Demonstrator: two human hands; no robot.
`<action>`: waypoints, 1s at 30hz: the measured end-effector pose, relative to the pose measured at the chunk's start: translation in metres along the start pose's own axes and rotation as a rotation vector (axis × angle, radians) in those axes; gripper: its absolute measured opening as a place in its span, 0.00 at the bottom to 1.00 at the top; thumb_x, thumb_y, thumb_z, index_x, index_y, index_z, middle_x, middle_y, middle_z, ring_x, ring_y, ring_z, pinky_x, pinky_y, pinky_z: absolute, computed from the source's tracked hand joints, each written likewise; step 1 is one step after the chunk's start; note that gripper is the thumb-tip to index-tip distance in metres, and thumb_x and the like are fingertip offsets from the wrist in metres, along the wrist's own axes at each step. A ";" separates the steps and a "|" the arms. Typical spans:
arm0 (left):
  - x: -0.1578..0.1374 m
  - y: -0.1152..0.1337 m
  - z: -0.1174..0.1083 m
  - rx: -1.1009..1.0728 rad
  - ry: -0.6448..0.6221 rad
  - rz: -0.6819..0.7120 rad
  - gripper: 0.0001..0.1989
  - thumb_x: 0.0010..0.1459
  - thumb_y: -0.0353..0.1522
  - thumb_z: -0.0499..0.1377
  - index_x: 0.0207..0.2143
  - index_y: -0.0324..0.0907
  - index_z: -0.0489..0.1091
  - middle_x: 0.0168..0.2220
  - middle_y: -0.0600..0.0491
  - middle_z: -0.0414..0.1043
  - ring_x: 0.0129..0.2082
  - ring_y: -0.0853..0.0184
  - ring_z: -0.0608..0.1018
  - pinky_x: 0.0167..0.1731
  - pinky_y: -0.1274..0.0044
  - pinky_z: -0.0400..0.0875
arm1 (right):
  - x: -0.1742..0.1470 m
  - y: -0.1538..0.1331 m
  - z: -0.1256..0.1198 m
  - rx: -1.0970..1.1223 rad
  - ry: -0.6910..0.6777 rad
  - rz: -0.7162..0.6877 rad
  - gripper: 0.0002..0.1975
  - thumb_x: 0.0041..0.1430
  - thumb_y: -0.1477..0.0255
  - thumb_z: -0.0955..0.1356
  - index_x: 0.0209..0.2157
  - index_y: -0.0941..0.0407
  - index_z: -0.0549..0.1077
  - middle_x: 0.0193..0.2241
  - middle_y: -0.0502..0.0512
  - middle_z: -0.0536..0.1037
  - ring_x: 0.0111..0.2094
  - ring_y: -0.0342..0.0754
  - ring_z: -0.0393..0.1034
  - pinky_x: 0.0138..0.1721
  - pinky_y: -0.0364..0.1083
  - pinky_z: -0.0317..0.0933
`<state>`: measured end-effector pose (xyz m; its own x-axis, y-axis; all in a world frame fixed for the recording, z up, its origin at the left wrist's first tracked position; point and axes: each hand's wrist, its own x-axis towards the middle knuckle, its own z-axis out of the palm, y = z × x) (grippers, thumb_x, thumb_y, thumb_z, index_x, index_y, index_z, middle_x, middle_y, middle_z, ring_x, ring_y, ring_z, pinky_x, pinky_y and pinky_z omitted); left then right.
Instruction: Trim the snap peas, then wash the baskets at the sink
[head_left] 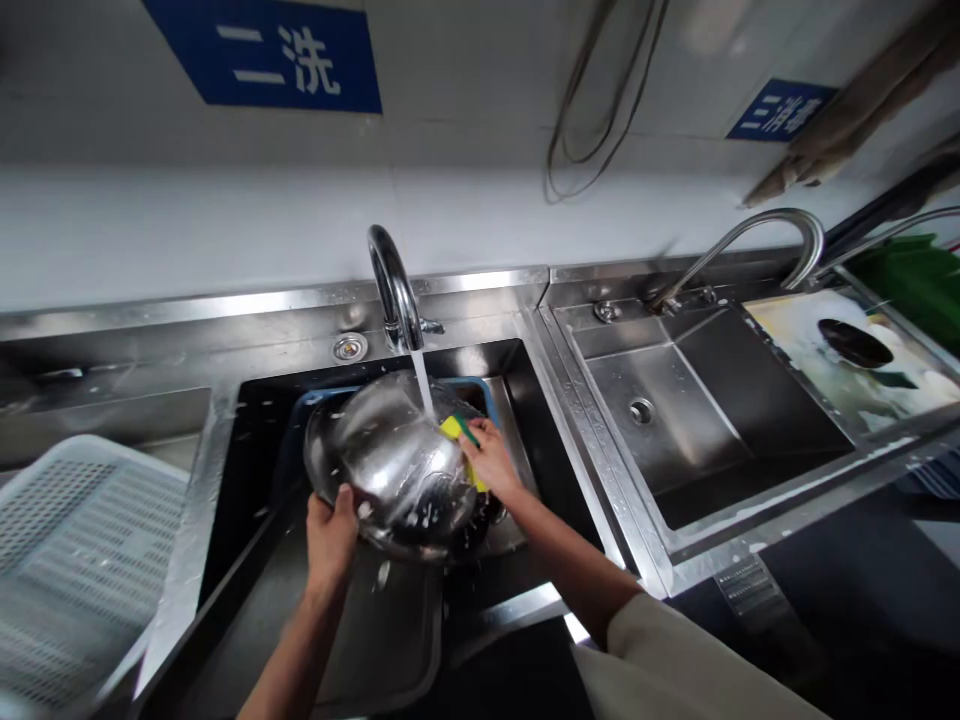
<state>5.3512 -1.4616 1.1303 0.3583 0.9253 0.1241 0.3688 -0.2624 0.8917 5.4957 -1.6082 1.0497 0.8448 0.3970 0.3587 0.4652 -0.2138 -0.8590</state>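
A shiny metal bowl [397,440] is tilted over the sink, under water running from the faucet [397,290]. My left hand [331,530] grips the bowl's near left rim, thumb on top. In my right hand [491,458] is a yellow and green sponge [454,428], pressed against the bowl's right side. Drops and bits of foam spot the metal. Beneath the bowl, part of a blue tub [486,392] shows inside the sink [551,480]. A flat metal tray [375,640] slants across the sink's near left side.
On the left stands a white perforated basket [97,560]. A second steel sink [667,400] with a curved faucet [795,225] lies to the right. Beyond it, a dark oval object [855,343] rests on a pale surface. Blue signs [277,55] and a looped cord [600,150] are on the wall.
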 end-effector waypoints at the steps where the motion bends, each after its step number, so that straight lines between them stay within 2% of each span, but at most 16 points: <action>1: -0.002 0.009 0.005 0.003 -0.014 0.009 0.13 0.47 0.41 0.56 0.28 0.40 0.64 0.24 0.51 0.68 0.27 0.60 0.73 0.31 0.70 0.68 | -0.007 0.003 -0.011 -0.009 0.037 -0.014 0.18 0.62 0.68 0.61 0.52 0.52 0.71 0.44 0.58 0.69 0.46 0.51 0.64 0.52 0.51 0.59; 3: -0.006 0.024 0.014 -0.006 -0.014 0.037 0.14 0.47 0.42 0.55 0.28 0.40 0.64 0.24 0.52 0.68 0.28 0.60 0.73 0.32 0.70 0.68 | -0.023 0.006 -0.031 -0.083 0.045 -0.205 0.21 0.61 0.66 0.62 0.55 0.53 0.68 0.48 0.61 0.67 0.49 0.54 0.61 0.52 0.53 0.57; 5: -0.010 0.031 0.019 -0.034 -0.009 0.052 0.13 0.46 0.41 0.55 0.29 0.41 0.64 0.26 0.52 0.68 0.29 0.60 0.73 0.32 0.70 0.67 | -0.036 -0.002 -0.044 -0.201 -0.072 -0.525 0.24 0.59 0.62 0.64 0.56 0.52 0.67 0.53 0.61 0.64 0.51 0.56 0.59 0.51 0.55 0.56; 7: -0.017 0.032 0.022 -0.016 -0.007 0.074 0.12 0.44 0.39 0.56 0.30 0.41 0.63 0.27 0.52 0.68 0.30 0.61 0.72 0.31 0.71 0.66 | -0.029 -0.020 -0.046 -0.315 -0.215 -0.744 0.19 0.59 0.63 0.65 0.52 0.49 0.70 0.53 0.58 0.65 0.49 0.55 0.59 0.49 0.54 0.57; 8: -0.021 0.030 0.022 0.003 -0.004 0.080 0.12 0.43 0.37 0.56 0.30 0.41 0.63 0.27 0.53 0.68 0.29 0.61 0.72 0.30 0.72 0.66 | -0.016 -0.033 -0.044 -0.363 -0.249 -0.781 0.17 0.60 0.65 0.65 0.51 0.48 0.71 0.52 0.56 0.67 0.47 0.54 0.60 0.47 0.53 0.57; 10: -0.032 0.026 0.023 0.026 0.011 0.090 0.11 0.42 0.36 0.56 0.30 0.42 0.61 0.26 0.53 0.67 0.29 0.61 0.71 0.30 0.72 0.65 | 0.025 -0.064 -0.034 -0.443 -0.224 -0.720 0.16 0.61 0.72 0.63 0.49 0.47 0.72 0.50 0.55 0.68 0.47 0.53 0.60 0.46 0.53 0.58; 12: -0.042 0.021 0.025 -0.008 -0.006 0.118 0.12 0.43 0.37 0.57 0.30 0.41 0.61 0.26 0.53 0.67 0.30 0.61 0.72 0.31 0.72 0.66 | 0.066 -0.095 -0.020 -0.518 -0.190 -0.571 0.15 0.60 0.75 0.63 0.47 0.52 0.74 0.47 0.58 0.70 0.46 0.55 0.61 0.44 0.54 0.59; 13: -0.045 0.019 0.025 -0.045 -0.027 0.124 0.14 0.44 0.39 0.57 0.31 0.41 0.62 0.28 0.52 0.68 0.31 0.61 0.72 0.33 0.71 0.67 | 0.078 -0.107 -0.012 -0.554 -0.194 -0.495 0.13 0.59 0.75 0.64 0.45 0.55 0.74 0.44 0.60 0.71 0.45 0.56 0.61 0.43 0.54 0.59; 15: -0.046 0.016 0.025 -0.174 -0.081 0.082 0.18 0.47 0.44 0.56 0.34 0.39 0.65 0.31 0.49 0.70 0.33 0.61 0.73 0.35 0.71 0.67 | 0.073 -0.119 0.004 -0.576 -0.191 -0.502 0.13 0.60 0.73 0.63 0.45 0.58 0.73 0.45 0.62 0.71 0.45 0.57 0.62 0.43 0.56 0.59; 16: -0.043 0.015 0.024 -0.255 -0.097 0.034 0.20 0.49 0.47 0.55 0.35 0.39 0.65 0.33 0.48 0.71 0.34 0.61 0.73 0.35 0.71 0.68 | 0.057 -0.115 0.011 -0.549 -0.187 -0.599 0.15 0.61 0.72 0.62 0.48 0.58 0.72 0.49 0.63 0.70 0.46 0.57 0.61 0.43 0.55 0.59; 18: -0.036 0.011 0.022 -0.372 -0.073 -0.061 0.22 0.51 0.48 0.52 0.35 0.38 0.66 0.33 0.48 0.71 0.33 0.62 0.73 0.34 0.72 0.68 | 0.006 -0.085 0.020 -0.441 -0.208 -0.771 0.16 0.63 0.71 0.61 0.51 0.56 0.70 0.54 0.60 0.67 0.47 0.54 0.61 0.44 0.53 0.59; 21: -0.026 0.006 0.018 -0.367 0.005 -0.125 0.17 0.45 0.43 0.57 0.32 0.39 0.63 0.27 0.53 0.67 0.26 0.66 0.71 0.29 0.74 0.66 | -0.073 -0.004 0.018 -0.324 -0.301 -0.841 0.15 0.62 0.72 0.62 0.49 0.51 0.72 0.52 0.56 0.71 0.45 0.51 0.63 0.44 0.52 0.60; 23: -0.024 0.007 0.019 -0.339 0.034 -0.127 0.15 0.40 0.38 0.59 0.31 0.40 0.62 0.24 0.55 0.66 0.23 0.68 0.69 0.26 0.76 0.64 | -0.106 0.050 0.009 -0.304 -0.348 -0.701 0.15 0.59 0.73 0.64 0.47 0.49 0.74 0.47 0.56 0.74 0.43 0.51 0.65 0.44 0.51 0.62; 25: -0.028 0.016 0.019 -0.336 0.049 -0.105 0.13 0.40 0.36 0.57 0.30 0.41 0.61 0.24 0.56 0.65 0.22 0.68 0.69 0.25 0.76 0.63 | -0.117 0.086 -0.005 -0.244 -0.289 -0.433 0.17 0.56 0.77 0.65 0.46 0.48 0.75 0.46 0.56 0.74 0.44 0.51 0.67 0.45 0.51 0.63; 28: -0.040 0.046 0.008 -0.347 0.046 -0.046 0.13 0.39 0.38 0.56 0.29 0.41 0.61 0.21 0.57 0.64 0.20 0.69 0.67 0.22 0.78 0.62 | -0.109 0.104 -0.033 -0.042 -0.137 -0.062 0.19 0.55 0.77 0.64 0.47 0.49 0.75 0.48 0.57 0.71 0.49 0.51 0.66 0.51 0.52 0.61; 30: -0.046 0.069 -0.010 -0.322 0.012 0.033 0.16 0.36 0.40 0.58 0.28 0.41 0.62 0.19 0.57 0.63 0.18 0.70 0.64 0.20 0.78 0.60 | -0.095 0.100 -0.054 0.123 -0.043 0.069 0.18 0.56 0.73 0.64 0.48 0.51 0.74 0.47 0.57 0.71 0.50 0.51 0.66 0.55 0.52 0.58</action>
<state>5.3515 -1.5196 1.1907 0.3552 0.9212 0.1587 0.0664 -0.1942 0.9787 5.4765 -1.7152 0.9496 0.8603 0.4236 0.2838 0.3685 -0.1319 -0.9202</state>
